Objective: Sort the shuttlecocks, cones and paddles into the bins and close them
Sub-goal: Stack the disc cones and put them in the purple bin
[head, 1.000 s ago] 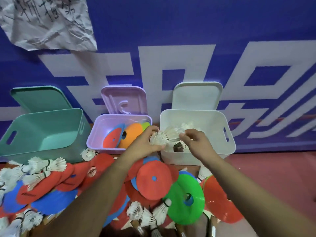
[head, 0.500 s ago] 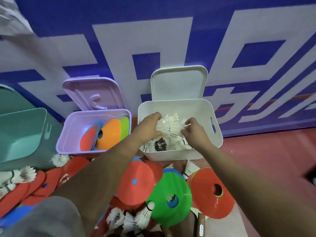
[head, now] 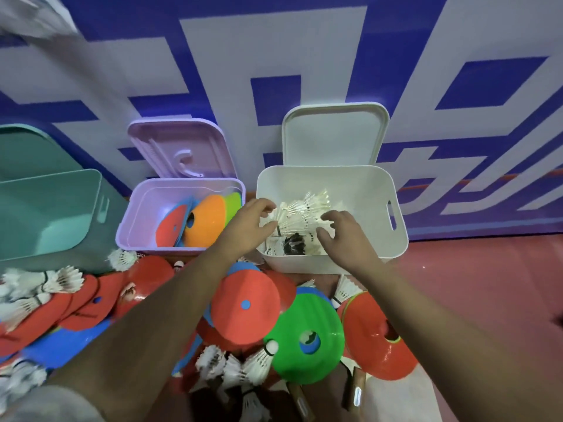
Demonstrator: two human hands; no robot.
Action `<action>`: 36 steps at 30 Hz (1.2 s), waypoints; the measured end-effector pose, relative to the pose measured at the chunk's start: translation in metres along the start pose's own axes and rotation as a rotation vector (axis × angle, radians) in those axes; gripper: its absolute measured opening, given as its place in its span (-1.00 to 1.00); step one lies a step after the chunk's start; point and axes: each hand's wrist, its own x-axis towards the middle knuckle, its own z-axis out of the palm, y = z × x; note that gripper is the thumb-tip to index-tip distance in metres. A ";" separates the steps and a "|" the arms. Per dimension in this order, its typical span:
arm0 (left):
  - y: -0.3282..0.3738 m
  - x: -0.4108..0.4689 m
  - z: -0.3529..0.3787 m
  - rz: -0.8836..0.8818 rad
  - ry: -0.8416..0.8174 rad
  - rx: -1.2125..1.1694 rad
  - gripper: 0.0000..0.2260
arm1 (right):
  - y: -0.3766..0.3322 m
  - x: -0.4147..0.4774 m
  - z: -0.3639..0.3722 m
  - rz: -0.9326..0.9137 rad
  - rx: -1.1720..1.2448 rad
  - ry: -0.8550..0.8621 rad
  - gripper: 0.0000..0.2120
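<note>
Both hands reach into the white bin (head: 396,248), the right one of three that stand along the far wall. The left hand (head: 246,229) has thumb and fingers bent around the left end of a stack of shuttlecocks (head: 301,213) and pinches it just above the bin's contents. The right hand (head: 344,236) is at the stack's right end, its fingers (head: 332,214) spread and loosely bent with the tips against the feathers; whether it grips or only touches cannot be told. The stack lies between the two hands, slanting up toward the far right, over more shuttlecocks on the bin's bottom.

The lilac bin (head: 134,214) just to the left holds an orange cone (head: 207,222) leaning among red, blue and green ones. The teal bin (head: 45,214) is farther left. On the floor nearer the person lie a red cone (head: 243,306), a green cone (head: 307,339), loose shuttlecocks (head: 237,363) and a paddle handle (head: 358,388).
</note>
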 end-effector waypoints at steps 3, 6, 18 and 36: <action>-0.018 -0.044 -0.030 -0.062 0.083 0.002 -0.75 | -0.029 -0.017 0.014 -0.059 0.018 -0.027 -0.67; -0.039 -0.094 -0.058 -0.114 0.193 0.011 -0.76 | -0.064 -0.029 0.034 -0.136 0.028 -0.063 -0.65; -0.100 -0.258 -0.051 -0.258 -0.089 0.026 -0.86 | -0.086 -0.143 0.124 -0.115 -0.052 -0.189 -0.72; -0.131 -0.310 0.032 -0.300 -0.243 0.024 -0.63 | -0.059 -0.283 0.240 0.532 -0.099 -0.131 -0.52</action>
